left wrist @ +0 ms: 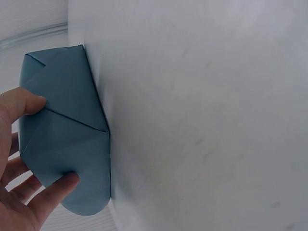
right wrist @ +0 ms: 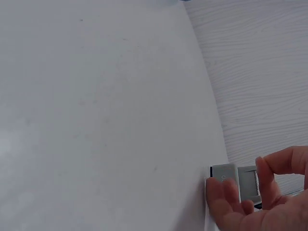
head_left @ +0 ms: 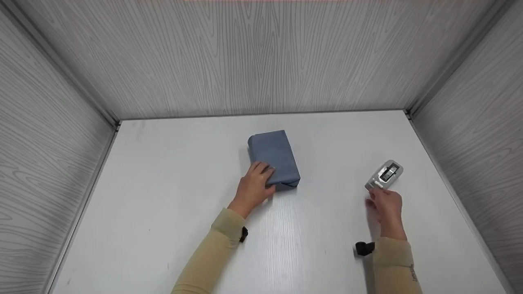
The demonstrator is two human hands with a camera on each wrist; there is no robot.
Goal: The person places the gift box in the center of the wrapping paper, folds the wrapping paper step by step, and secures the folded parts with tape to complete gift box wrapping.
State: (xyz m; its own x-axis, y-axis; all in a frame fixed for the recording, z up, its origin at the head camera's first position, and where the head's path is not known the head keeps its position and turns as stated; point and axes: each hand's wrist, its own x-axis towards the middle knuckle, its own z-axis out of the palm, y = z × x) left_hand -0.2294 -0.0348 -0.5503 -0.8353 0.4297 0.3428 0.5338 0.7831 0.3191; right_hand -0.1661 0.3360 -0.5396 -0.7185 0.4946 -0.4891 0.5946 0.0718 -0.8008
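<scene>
A box-shaped package (head_left: 274, 153) wrapped in blue-grey paper lies on the table, left of my right hand. My left hand (head_left: 254, 185) grips its near left corner, fingers over the top and thumb at the near end. The left wrist view shows that end of the package (left wrist: 72, 139), with a folded paper flap and a diagonal seam. At the right, my right hand (head_left: 386, 204) has its fingertips on the near end of a grey tape dispenser (head_left: 386, 173). In the right wrist view, thumb and finger meet by the serrated edge of the dispenser (right wrist: 249, 183); any tape there is too faint to see.
Both things lie on a white table (head_left: 184, 171). A grey wood-grain panel (head_left: 261, 57) rises behind it, with similar side panels (head_left: 36, 163) at left and right. Black wrist devices (head_left: 364, 248) stick out from the sleeves.
</scene>
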